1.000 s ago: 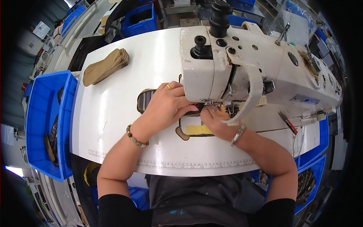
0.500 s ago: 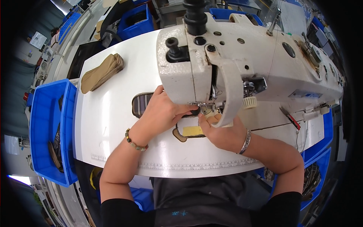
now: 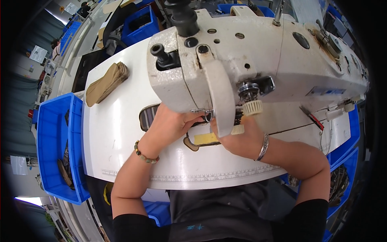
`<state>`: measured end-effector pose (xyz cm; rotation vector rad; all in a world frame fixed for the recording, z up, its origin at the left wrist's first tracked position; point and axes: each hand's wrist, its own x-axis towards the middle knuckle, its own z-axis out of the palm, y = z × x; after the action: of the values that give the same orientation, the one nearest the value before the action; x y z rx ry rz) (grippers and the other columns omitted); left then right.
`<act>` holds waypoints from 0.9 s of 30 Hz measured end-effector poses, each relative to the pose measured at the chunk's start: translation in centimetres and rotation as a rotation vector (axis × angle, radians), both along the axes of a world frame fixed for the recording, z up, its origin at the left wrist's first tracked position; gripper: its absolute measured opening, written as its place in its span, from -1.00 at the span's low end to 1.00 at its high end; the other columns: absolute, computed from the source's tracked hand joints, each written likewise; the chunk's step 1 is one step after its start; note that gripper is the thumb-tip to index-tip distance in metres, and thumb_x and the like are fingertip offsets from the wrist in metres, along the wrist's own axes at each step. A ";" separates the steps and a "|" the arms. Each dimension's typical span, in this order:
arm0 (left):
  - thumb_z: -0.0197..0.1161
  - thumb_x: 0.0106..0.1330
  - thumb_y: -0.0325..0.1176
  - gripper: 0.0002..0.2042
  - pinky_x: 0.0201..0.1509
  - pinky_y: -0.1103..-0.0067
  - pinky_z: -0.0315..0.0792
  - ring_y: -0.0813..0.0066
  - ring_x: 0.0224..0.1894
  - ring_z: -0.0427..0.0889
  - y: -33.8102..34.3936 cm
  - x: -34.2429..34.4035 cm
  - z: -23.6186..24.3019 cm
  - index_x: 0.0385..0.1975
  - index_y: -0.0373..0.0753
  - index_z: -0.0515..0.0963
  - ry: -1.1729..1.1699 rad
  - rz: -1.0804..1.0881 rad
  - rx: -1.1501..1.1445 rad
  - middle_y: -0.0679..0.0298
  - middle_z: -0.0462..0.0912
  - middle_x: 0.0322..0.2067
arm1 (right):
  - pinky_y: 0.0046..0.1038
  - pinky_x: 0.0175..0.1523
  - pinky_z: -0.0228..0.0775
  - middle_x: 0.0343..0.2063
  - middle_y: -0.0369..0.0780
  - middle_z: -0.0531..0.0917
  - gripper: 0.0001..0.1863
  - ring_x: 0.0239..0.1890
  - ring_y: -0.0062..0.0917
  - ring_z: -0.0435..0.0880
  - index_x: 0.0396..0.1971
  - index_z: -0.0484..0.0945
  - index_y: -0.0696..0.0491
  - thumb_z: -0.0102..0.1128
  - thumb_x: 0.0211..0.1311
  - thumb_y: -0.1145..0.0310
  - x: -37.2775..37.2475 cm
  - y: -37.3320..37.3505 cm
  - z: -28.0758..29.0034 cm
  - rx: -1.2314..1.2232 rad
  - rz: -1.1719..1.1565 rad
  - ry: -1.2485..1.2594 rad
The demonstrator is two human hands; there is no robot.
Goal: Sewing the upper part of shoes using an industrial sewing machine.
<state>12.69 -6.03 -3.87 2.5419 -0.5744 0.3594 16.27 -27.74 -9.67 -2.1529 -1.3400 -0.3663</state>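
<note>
Stack of soles (image 3: pixel 107 82) on table (image 3: pixel 117 137), bin (image 3: pixel 54 141) at left.

One white sewing machine (image 3: pixel 258 60) and one stack of tan pieces (image 3: pixel 107 82) are seen on the desk (image 3: pixel 117 137). Two hands, left (image 3: pixel 169 127) and right (image 3: pixel 238 139), and one blue bin (image 3: pixel 54 137) are counted.

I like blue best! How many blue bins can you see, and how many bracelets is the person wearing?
Blue bins: 4, at the left, top, right and bottom under the table.
Bracelets: 2, beaded and silver.
Total: 6
</note>
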 end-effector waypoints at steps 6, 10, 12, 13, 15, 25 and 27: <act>0.48 -0.04 -0.41 -0.81 -0.10 0.33 0.51 0.13 -0.20 0.66 -0.3 -0.1 -0.2 -0.36 -0.14 0.76 -0.031 0.063 0.059 0.24 0.73 -0.29 | -0.28 -0.56 0.38 -0.71 -0.21 0.51 -0.86 -0.66 -0.32 0.57 -0.50 0.68 0.04 0.27 -0.11 0.34 0.7 -0.5 1.2 -0.115 0.051 -0.063; 0.48 -0.04 -0.43 -0.80 -0.13 0.34 0.53 0.15 -0.23 0.67 -0.6 -0.1 0.0 -0.35 -0.13 0.77 -0.037 0.067 0.050 0.25 0.73 -0.32 | -0.25 -0.53 0.39 -0.70 -0.19 0.50 -0.89 -0.64 -0.32 0.57 -0.62 0.65 0.02 0.28 -0.15 0.31 0.9 -0.5 0.5 -0.089 0.056 -0.048; 0.47 -0.04 -0.45 -0.80 -0.16 0.35 0.54 0.17 -0.26 0.67 -0.7 -0.2 0.1 -0.35 -0.12 0.77 -0.028 0.084 0.069 0.25 0.73 -0.35 | -0.25 -0.53 0.38 -0.69 -0.18 0.50 -0.90 -0.64 -0.32 0.57 -0.66 0.64 0.01 0.28 -0.15 0.31 1.0 -0.6 0.7 -0.064 0.051 -0.068; 0.47 -0.04 -0.45 -0.80 -0.16 0.35 0.54 0.17 -0.26 0.67 -0.7 -0.2 0.1 -0.35 -0.12 0.77 -0.028 0.084 0.069 0.25 0.73 -0.35 | -0.25 -0.53 0.38 -0.69 -0.18 0.50 -0.90 -0.64 -0.32 0.57 -0.66 0.64 0.01 0.28 -0.15 0.31 1.0 -0.6 0.6 -0.065 0.051 -0.067; 0.46 -0.03 -0.47 -0.79 -0.18 0.36 0.55 0.17 -0.27 0.68 -0.8 -0.2 0.0 -0.34 -0.12 0.76 -0.022 0.100 0.066 0.25 0.73 -0.37 | -0.25 -0.51 0.38 -0.68 -0.18 0.50 -0.89 -0.62 -0.31 0.57 -0.69 0.62 0.00 0.28 -0.16 0.29 0.9 -0.5 0.6 -0.035 0.038 -0.017; 0.48 -0.04 -0.46 -0.76 -0.21 0.37 0.56 0.13 -0.30 0.68 -1.1 -0.1 0.4 -0.31 -0.13 0.74 -0.005 0.187 -0.001 0.23 0.72 -0.34 | -0.26 -0.50 0.38 -0.67 -0.20 0.51 -0.87 -0.60 -0.31 0.59 -0.74 0.60 -0.01 0.29 -0.17 0.29 1.2 -0.4 -0.2 -0.059 0.065 -0.103; 0.48 -0.04 -0.46 -0.76 -0.23 0.36 0.56 0.12 -0.32 0.68 -1.0 -0.1 0.2 -0.30 -0.13 0.73 0.003 0.188 0.004 0.22 0.72 -0.36 | -0.26 -0.50 0.39 -0.67 -0.21 0.52 -0.88 -0.60 -0.32 0.59 -0.73 0.61 -0.01 0.29 -0.17 0.29 1.2 -0.4 0.0 -0.065 0.039 -0.077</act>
<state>12.56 -7.04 -3.67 2.6071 -0.3362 0.4211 17.46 -28.10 -9.71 -2.1816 -1.4536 -0.3993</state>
